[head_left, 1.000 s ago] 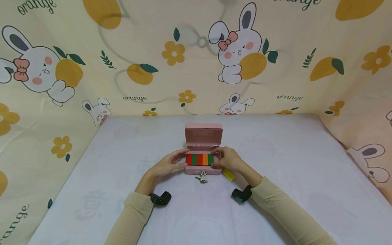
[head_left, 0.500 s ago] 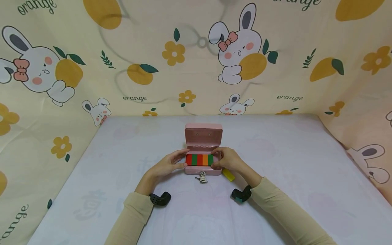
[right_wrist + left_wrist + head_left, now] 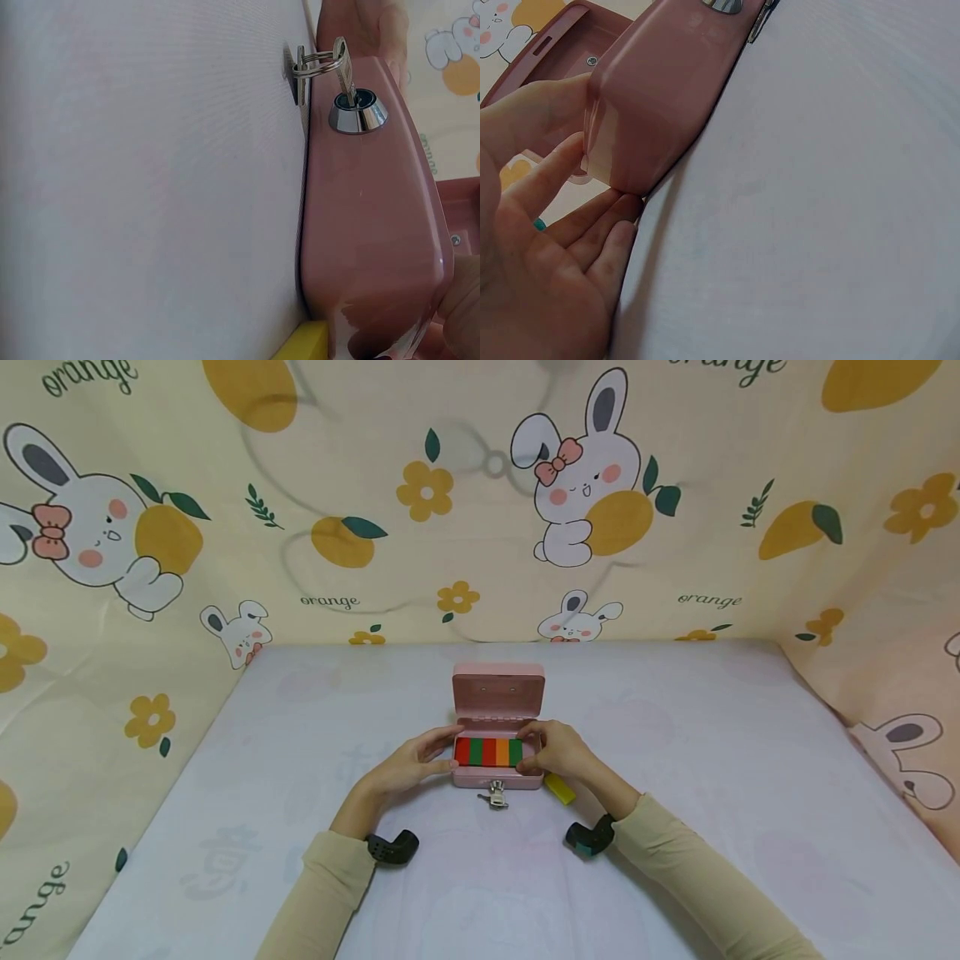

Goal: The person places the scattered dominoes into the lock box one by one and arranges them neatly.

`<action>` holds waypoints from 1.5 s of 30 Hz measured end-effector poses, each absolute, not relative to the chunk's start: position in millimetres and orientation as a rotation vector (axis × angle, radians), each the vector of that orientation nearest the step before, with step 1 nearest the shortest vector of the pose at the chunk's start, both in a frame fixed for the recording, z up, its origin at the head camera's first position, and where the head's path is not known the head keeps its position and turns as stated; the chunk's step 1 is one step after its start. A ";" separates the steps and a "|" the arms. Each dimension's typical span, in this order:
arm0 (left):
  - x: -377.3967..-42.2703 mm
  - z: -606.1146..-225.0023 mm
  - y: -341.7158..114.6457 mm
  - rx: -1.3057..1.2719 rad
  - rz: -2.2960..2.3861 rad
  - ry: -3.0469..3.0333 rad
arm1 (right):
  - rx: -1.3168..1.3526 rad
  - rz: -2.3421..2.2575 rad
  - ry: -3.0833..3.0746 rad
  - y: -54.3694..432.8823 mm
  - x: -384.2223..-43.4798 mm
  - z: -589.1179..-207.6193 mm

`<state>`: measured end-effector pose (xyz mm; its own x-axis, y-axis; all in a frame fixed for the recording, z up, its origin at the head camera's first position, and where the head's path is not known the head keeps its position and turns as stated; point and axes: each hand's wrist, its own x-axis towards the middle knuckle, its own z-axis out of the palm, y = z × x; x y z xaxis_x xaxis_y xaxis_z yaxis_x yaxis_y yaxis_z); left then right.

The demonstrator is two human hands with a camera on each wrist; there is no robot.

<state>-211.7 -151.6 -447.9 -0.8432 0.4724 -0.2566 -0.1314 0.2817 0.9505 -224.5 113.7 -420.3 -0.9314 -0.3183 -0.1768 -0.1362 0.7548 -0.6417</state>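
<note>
A pink metal cash box (image 3: 498,778) stands with its lid up. Inside lies a row of coloured blocks (image 3: 489,752) in red, green and orange. My left hand (image 3: 405,764) rests against the box's left end, its fingers fairly straight; in the left wrist view the thumb is at the rim and the fingers touch the end wall. My right hand (image 3: 562,748) reaches into the right end, thumb and forefinger curled about the last green block (image 3: 516,750); its fingertips are hidden in the right wrist view. A key (image 3: 345,71) sits in the front lock.
A yellow block (image 3: 559,787) lies on the table just right of the box, under my right wrist. A key ring (image 3: 319,67) hangs from the key. The open lid (image 3: 498,689) rises behind the box. Patterned cloth (image 3: 480,527) surrounds the white-covered table (image 3: 675,718).
</note>
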 end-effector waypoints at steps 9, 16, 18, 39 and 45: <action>-211.6 -447.6 -151.6 0.304 1.612 2.045 | -0.340 -0.927 2.674 113.3 -225.2 -419.0; -210.4 -447.8 -151.4 0.307 1.603 2.054 | -0.331 -0.924 2.652 113.7 -224.9 -418.8; -210.4 -448.1 -151.2 0.302 1.606 2.051 | -0.329 -0.929 2.646 113.5 -224.7 -418.7; -209.4 -445.6 -150.6 0.298 1.604 2.056 | -0.347 -1.055 2.642 120.6 -220.3 -411.8; -210.1 -445.0 -150.8 0.299 1.603 2.055 | -0.363 -1.104 2.625 123.6 -217.7 -410.3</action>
<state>-210.1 -150.8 -445.0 -0.8444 0.4696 -0.2579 -0.1358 0.2780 0.9509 -217.7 123.6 -410.3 -0.9321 -0.3298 -0.1494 -0.1238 0.6781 -0.7245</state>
